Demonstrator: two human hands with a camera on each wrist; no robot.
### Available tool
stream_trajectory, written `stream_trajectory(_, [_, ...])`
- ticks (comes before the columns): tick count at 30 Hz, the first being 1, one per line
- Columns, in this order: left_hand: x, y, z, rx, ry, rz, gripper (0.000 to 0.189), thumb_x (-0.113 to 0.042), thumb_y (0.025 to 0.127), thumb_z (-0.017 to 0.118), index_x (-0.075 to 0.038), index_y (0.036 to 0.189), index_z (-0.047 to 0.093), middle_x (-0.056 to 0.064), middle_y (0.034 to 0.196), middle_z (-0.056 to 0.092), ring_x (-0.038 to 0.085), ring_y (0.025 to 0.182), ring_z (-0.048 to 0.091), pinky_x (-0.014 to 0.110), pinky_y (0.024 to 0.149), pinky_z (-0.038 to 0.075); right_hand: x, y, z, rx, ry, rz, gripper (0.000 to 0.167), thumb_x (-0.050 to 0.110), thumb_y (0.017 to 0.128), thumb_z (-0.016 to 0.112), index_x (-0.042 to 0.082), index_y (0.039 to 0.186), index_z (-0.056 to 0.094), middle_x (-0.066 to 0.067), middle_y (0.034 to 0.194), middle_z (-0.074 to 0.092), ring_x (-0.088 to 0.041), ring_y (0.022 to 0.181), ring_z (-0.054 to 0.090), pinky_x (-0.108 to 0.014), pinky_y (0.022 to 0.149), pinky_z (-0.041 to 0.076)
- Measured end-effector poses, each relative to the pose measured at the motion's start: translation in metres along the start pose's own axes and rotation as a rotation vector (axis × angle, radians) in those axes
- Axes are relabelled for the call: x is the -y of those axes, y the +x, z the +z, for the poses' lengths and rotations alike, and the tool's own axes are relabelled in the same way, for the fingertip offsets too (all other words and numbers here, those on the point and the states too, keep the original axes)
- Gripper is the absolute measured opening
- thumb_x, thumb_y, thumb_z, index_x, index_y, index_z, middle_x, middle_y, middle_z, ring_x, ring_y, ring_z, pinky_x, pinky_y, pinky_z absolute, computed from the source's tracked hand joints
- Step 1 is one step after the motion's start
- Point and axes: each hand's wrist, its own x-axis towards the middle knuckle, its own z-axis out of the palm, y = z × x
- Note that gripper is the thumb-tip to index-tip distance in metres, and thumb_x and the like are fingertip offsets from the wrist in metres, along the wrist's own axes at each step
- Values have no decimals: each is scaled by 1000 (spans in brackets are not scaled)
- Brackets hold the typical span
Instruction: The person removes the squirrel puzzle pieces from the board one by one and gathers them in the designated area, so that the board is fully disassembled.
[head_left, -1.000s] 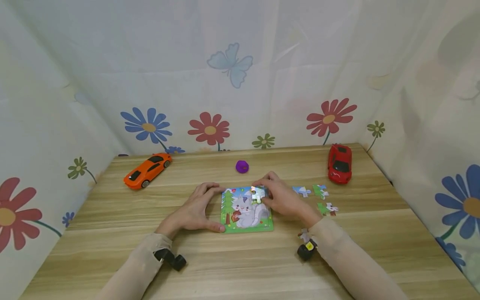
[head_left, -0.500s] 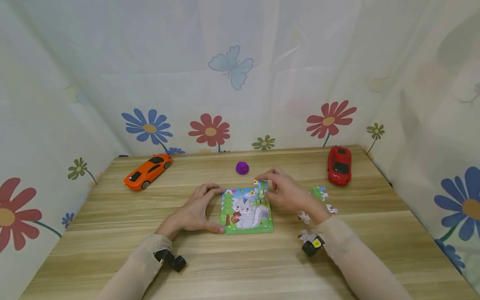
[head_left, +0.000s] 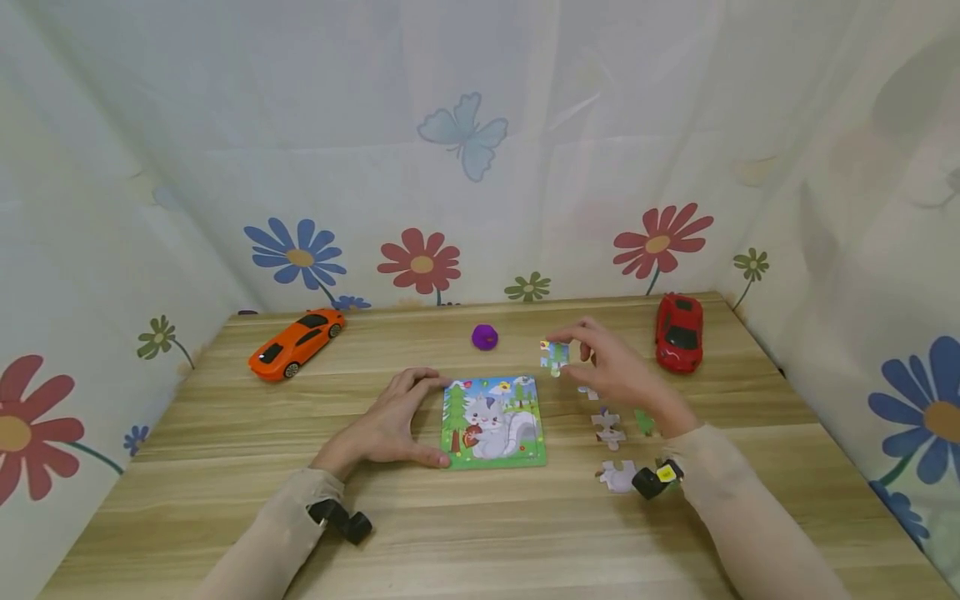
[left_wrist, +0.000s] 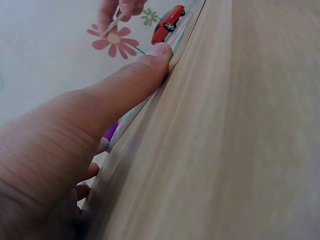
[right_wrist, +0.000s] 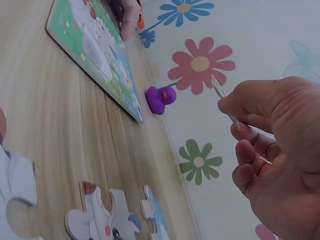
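Note:
In the head view my right hand (head_left: 611, 367) is raised above the table, right of the puzzle board. Between thumb and fingers it pinches a jigsaw piece (head_left: 556, 357), which the right wrist view shows nearly edge-on. The puzzle board (head_left: 491, 421), printed with a grey squirrel holding an acorn, lies flat on the table. Along its left side rests my left hand (head_left: 393, 421), the thumb stretched to the near corner and the index finger at the far corner. Several loose pieces, such as a white and grey one (head_left: 617, 477), lie right of the board.
A purple rubber duck (head_left: 484, 337) sits behind the board. An orange toy car (head_left: 297, 343) stands at the back left and a red toy car (head_left: 679, 332) at the back right. The wooden table (head_left: 450, 533) ends at a flowered cloth backdrop (head_left: 360, 167).
My right hand has lifted the jigsaw piece off the board's upper right and carried it right. Several loose pieces have come into view from behind the arm. My left hand has stayed put.

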Motion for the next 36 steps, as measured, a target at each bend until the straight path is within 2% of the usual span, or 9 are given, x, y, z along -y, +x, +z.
stream_trajectory(9, [0, -1, -1, 4, 1, 0, 127, -81, 66, 95, -27, 169, 45, 8, 175, 31, 36, 163, 26, 71, 130, 28, -10, -5, -3, 1, 19, 35, 48, 8, 101, 81, 13, 147, 70, -9, 136, 63, -28, 103, 52, -33, 74, 51])
stream_trajectory(14, [-1, -1, -2, 4, 4, -2, 127, -81, 66, 95, -28, 169, 45, 8, 175, 31, 36, 163, 26, 71, 130, 28, -18, -3, 5, 31, -19, 52, 45, 10, 101, 83, 13, 144, 71, -8, 137, 66, -27, 103, 54, -36, 78, 52])
stream_trajectory(17, [-1, 0, -2, 7, -2, -5, 127, -80, 66, 96, -27, 169, 45, 8, 175, 31, 36, 163, 26, 70, 130, 28, -24, -2, 10, 55, -49, 28, 44, 9, 101, 82, 10, 144, 71, -11, 139, 66, -27, 102, 56, -37, 82, 52])
stream_trajectory(23, [-1, 0, -2, 13, -3, -8, 127, -79, 66, 96, -27, 169, 45, 8, 175, 31, 36, 163, 27, 69, 131, 28, -33, -4, 16, 88, -27, 10, 43, 8, 101, 81, 9, 143, 72, -13, 137, 64, -28, 103, 56, -37, 83, 52])
stream_trajectory(32, [-2, 0, -2, 21, 0, -13, 128, -79, 66, 96, -26, 170, 44, 8, 175, 31, 35, 163, 26, 69, 131, 27, -38, -3, 23, 126, -23, 41, 41, 7, 100, 83, 8, 141, 74, -11, 131, 65, -27, 99, 55, -32, 79, 49])
stream_trajectory(36, [-2, 0, -2, 20, 3, -12, 128, -79, 66, 96, -26, 170, 44, 8, 175, 31, 35, 163, 26, 69, 131, 27, -37, -3, 25, 132, -41, 45, 39, 7, 100, 83, 8, 138, 75, -9, 130, 66, -24, 100, 56, -35, 84, 52])
